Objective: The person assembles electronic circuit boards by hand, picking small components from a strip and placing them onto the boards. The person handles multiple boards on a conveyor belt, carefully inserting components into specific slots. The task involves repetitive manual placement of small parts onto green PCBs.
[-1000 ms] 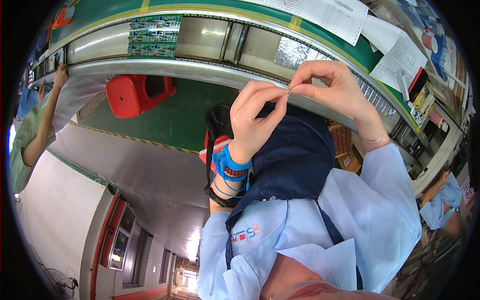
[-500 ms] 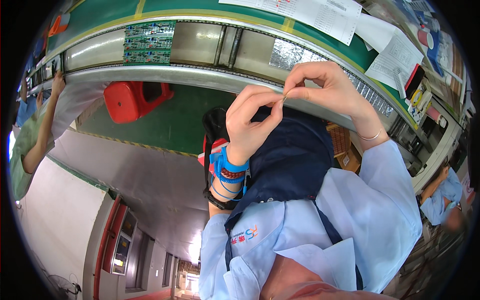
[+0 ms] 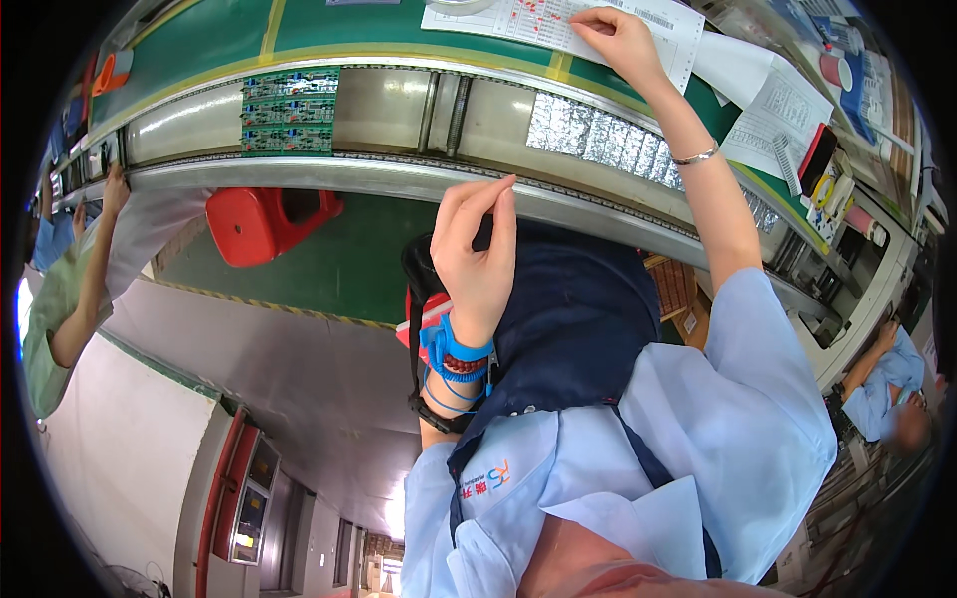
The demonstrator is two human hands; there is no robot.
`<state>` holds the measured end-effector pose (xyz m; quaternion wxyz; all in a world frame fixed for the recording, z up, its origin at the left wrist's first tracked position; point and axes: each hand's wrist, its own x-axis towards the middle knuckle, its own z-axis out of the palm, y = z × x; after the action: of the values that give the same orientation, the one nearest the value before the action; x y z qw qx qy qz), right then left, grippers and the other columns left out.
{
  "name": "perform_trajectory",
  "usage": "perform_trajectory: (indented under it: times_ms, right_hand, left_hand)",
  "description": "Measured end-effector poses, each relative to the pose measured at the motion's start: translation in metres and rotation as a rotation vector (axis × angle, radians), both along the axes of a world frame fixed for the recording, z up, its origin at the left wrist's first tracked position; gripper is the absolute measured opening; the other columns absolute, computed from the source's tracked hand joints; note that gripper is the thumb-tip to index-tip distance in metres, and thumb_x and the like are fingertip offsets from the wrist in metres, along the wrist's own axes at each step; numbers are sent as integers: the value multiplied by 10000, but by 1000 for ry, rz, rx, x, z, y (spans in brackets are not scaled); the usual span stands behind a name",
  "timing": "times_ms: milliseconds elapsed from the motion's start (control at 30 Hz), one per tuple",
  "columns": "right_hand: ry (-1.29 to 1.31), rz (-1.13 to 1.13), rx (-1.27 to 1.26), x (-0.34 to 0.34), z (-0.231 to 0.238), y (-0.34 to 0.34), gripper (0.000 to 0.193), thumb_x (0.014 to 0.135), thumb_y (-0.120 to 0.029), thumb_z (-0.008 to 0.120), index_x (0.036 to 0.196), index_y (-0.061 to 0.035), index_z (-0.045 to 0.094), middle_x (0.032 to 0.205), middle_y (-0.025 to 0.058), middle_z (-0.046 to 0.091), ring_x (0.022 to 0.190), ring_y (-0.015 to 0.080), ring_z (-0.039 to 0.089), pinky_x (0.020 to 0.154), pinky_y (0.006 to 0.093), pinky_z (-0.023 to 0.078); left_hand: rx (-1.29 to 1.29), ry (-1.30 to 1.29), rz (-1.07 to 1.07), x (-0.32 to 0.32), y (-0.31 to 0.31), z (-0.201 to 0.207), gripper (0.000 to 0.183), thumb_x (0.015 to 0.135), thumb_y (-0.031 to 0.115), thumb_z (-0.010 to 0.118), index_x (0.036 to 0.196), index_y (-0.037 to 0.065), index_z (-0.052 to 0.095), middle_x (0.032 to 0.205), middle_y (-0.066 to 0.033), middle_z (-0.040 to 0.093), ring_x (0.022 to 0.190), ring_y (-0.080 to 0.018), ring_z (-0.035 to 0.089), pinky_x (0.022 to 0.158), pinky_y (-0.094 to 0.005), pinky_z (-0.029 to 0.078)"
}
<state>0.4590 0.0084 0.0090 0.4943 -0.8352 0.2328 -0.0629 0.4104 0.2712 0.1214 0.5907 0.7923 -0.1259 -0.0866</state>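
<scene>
My left hand point(image 3: 474, 254) is raised in front of the conveyor's near rail, thumb and fingertips pinched together. Whatever sits in that pinch is too small to make out. A blue coiled wrist strap point(image 3: 454, 349) goes round this wrist. Farther off, my right hand point(image 3: 623, 45) reaches over a printed paper sheet point(image 3: 663, 45) on the green bench top, thumb and forefinger slightly apart with nothing visible between them. Several tiny red parts point(image 3: 535, 15) lie on that sheet, left of my right fingers. On the conveyor, to the left, rests a green circuit board panel point(image 3: 289, 112) with small components.
The conveyor rail point(image 3: 389, 179) runs across before me, with a silver foil sheet point(image 3: 598, 135) on it. More papers point(image 3: 773, 125), a red-and-black case point(image 3: 819, 159) and a cup point(image 3: 835, 72) lie right. A red stool point(image 3: 234, 231) stands left, near a co-worker's arm point(image 3: 95, 264).
My right hand has left my left fingers and moved far forward over the paper sheet. The left hand has turned more upright, still pinched. A clear dish edge now shows at the top.
</scene>
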Motion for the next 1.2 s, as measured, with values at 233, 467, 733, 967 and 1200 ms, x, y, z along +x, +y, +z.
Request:
perform_trajectory:
  times_ms: [233,467,733,967,1200]
  right_hand:
    - [-56,189,-395,32,8,-18,124,773,-98,575,863,-23,616,813,141,584,731,266,574,659,343,455]
    - [-24,570,-661,46,-1,-38,97,772,-102,535,807,-30,588,838,153,567,803,328,550,707,408,442]
    - [72,349,-191,17,44,-12,148,791,-127,592,849,5,624,785,95,624,733,198,575,672,301,454]
    - [96,339,462,-32,120,74,124,791,-99,637,876,-9,655,768,10,632,699,53,544,656,209,439]
    - [125,402,444,-45,132,87,112,778,-94,646,861,-20,662,744,8,621,670,54,518,640,210,432]
  left_hand:
    - [5,2,9,1,2,-2,99,831,-38,564,907,-34,628,864,-86,591,730,-127,573,651,-220,470]
    - [-23,5,36,2,3,-3,124,796,-54,593,908,-18,633,843,-91,586,694,-138,561,628,-229,459]
    - [-50,11,76,4,1,-3,149,771,-69,612,908,-14,635,834,-93,581,674,-150,558,613,-239,458]
    - [-30,-90,105,13,-7,1,151,761,-61,634,904,-13,637,848,-77,578,702,-130,561,638,-231,461]
    - [-27,-173,109,15,-8,5,208,711,-67,672,902,4,632,842,-75,579,682,-144,570,616,-237,461]
